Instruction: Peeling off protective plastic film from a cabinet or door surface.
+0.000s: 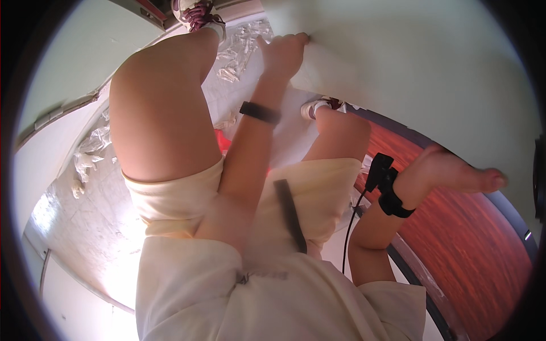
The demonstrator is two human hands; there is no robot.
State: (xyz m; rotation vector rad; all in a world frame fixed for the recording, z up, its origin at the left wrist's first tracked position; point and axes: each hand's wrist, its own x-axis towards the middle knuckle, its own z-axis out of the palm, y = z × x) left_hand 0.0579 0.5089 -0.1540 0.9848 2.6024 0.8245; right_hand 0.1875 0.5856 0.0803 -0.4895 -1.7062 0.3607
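A broad, smooth, pale grey-green panel (409,55) slants across the upper right in front of me. My left hand (283,55) is at its left side with the fingers curled. One fingertip meets the panel's surface, and whether anything small is pinched there is hidden. My right hand (448,170), slightly blurred, is at the panel's lower edge with the thumb stretched to the right. Its other fingers are out of sight, so its grip is unclear. A black strap with a small device (390,192) and a cable sits on my right wrist, and a black band (260,112) on my left.
Between the panel and my right side lies a red wood-grain board (460,238) with a dark edge. Crumpled clear plastic wrapping (91,149) litters the pale floor (85,213). Another pale panel (81,64) stands at upper left. A red item (222,140) shows between my legs.
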